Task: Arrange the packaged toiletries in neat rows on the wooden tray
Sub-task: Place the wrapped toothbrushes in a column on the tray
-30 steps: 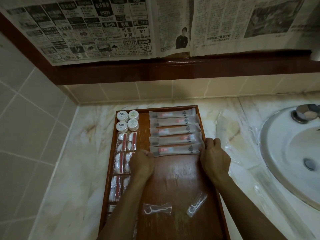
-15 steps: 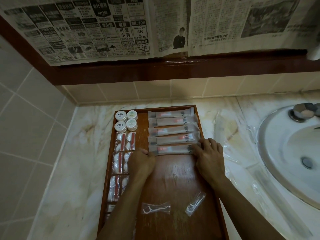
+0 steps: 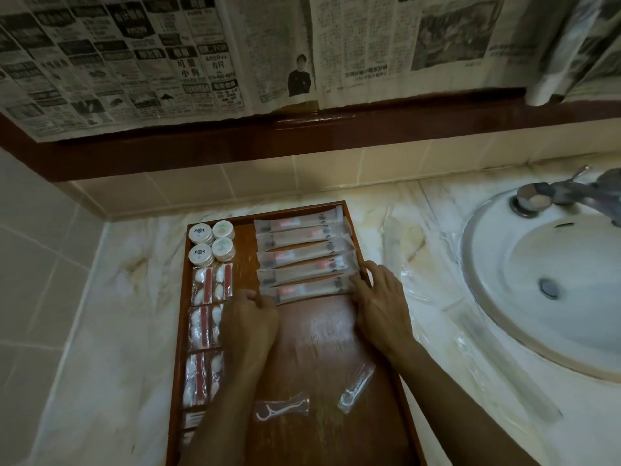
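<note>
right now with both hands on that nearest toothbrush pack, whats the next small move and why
Probably nudge the nearest toothbrush pack straight back against the four packs behind it, squaring its ends. The left hand holds its left end and the right hand touches its right end, so it is already bracketed. After that, the two loose floss picks near the tray's front edge look unplaced.

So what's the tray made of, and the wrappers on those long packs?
The tray looks like reddish-brown wood with a glossy varnish: light reflects off it. The long packs' wrappers seem frosted plastic film, since red contents show faintly through.
</note>
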